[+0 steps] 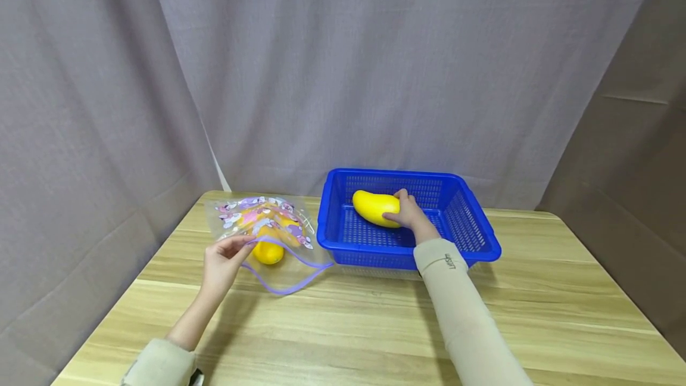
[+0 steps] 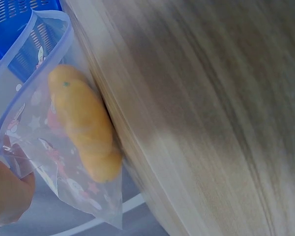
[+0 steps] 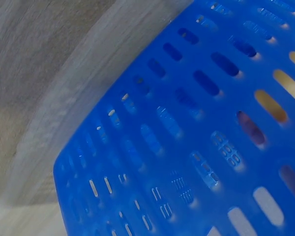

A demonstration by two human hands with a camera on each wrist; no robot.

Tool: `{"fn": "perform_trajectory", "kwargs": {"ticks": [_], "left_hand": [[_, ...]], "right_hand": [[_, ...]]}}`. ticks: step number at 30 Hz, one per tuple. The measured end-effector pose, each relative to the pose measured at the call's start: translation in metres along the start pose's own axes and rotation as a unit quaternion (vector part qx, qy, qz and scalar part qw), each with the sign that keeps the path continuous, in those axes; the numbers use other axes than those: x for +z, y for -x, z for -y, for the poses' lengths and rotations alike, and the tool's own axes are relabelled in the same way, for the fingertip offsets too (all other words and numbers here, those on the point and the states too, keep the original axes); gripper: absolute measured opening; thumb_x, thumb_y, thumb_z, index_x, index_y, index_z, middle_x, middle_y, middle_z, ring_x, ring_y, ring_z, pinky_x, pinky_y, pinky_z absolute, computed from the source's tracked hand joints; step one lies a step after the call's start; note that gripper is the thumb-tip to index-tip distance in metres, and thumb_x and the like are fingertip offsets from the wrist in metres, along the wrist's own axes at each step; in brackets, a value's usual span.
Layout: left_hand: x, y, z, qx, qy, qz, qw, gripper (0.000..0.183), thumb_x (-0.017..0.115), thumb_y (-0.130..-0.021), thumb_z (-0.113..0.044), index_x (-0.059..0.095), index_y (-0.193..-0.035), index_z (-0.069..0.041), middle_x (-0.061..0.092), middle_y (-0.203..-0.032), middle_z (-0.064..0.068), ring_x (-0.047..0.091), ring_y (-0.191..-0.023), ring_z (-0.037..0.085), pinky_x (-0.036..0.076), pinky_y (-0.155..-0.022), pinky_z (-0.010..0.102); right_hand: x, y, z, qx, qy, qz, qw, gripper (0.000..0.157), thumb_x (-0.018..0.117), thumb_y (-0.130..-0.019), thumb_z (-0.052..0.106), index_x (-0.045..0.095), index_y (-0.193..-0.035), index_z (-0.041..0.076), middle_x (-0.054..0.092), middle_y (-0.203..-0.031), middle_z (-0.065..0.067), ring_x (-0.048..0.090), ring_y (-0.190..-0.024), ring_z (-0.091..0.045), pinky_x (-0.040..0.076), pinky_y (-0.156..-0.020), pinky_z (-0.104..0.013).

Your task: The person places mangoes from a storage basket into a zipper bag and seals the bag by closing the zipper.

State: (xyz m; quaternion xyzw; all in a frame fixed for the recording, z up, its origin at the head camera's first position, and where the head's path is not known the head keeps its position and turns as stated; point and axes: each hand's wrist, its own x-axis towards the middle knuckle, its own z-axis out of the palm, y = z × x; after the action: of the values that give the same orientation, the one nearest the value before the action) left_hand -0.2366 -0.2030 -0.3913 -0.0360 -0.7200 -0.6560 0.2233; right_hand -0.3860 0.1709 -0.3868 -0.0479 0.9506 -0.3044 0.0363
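Observation:
My left hand (image 1: 221,264) pinches the upper edge of a clear zip bag (image 1: 305,242) with a purple seal strip and printed cartoon figures. The bag's mouth gapes toward me. Inside it lie yellow-orange fruits (image 2: 83,118), close together; their exact kind is hard to tell through the plastic. In the blue basket (image 1: 370,249), my right hand (image 1: 411,216) grips the right end of a large yellow mango (image 1: 370,206). The right wrist view is mostly filled by the basket's slotted wall (image 3: 147,142), which hides most of that hand; bits of yellow show through the slots.
Bag and basket stand side by side toward the back of a wooden table (image 1: 343,332). A grey curtain (image 1: 343,76) hangs right behind them, and a brownish cloth (image 1: 621,195) closes off the right side.

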Motion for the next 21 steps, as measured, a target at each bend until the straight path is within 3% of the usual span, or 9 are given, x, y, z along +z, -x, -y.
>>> {"fn": "perform_trajectory", "kwargs": {"ticks": [4,13,21], "left_hand": [[-0.001,-0.001,0.000,0.007,-0.004,0.001,1.0000,0.015,0.063,-0.080,0.015,0.061,-0.092,0.022,0.066,-0.074,-0.022,0.062,-0.064,-0.006,0.052,-0.062,0.008],[-0.002,0.000,0.002,0.023,-0.019,0.004,0.9996,0.015,0.067,-0.080,0.009,0.064,-0.092,0.017,0.066,-0.074,-0.024,0.060,-0.063,-0.005,0.050,-0.059,0.008],[0.002,0.008,-0.025,0.031,-0.016,0.008,0.9994,0.013,0.063,-0.079,0.016,0.061,-0.090,0.021,0.066,-0.074,-0.022,0.059,-0.062,-0.008,0.050,-0.059,0.008]], "right_hand": [[-0.001,0.001,0.000,0.004,-0.009,0.002,1.000,0.072,0.065,-0.088,0.028,0.024,-0.138,-0.003,0.038,-0.134,-0.032,0.043,-0.120,-0.042,0.037,-0.106,-0.054],[0.001,0.004,0.003,0.028,0.006,0.016,0.999,0.092,0.068,-0.084,0.037,0.013,-0.146,-0.003,0.021,-0.143,-0.034,0.034,-0.129,-0.046,0.031,-0.111,-0.057],[0.001,0.005,0.003,0.034,0.032,0.023,0.999,0.095,0.071,-0.080,0.042,0.021,-0.141,-0.010,0.030,-0.135,-0.034,0.040,-0.122,-0.045,0.035,-0.107,-0.057]]}}
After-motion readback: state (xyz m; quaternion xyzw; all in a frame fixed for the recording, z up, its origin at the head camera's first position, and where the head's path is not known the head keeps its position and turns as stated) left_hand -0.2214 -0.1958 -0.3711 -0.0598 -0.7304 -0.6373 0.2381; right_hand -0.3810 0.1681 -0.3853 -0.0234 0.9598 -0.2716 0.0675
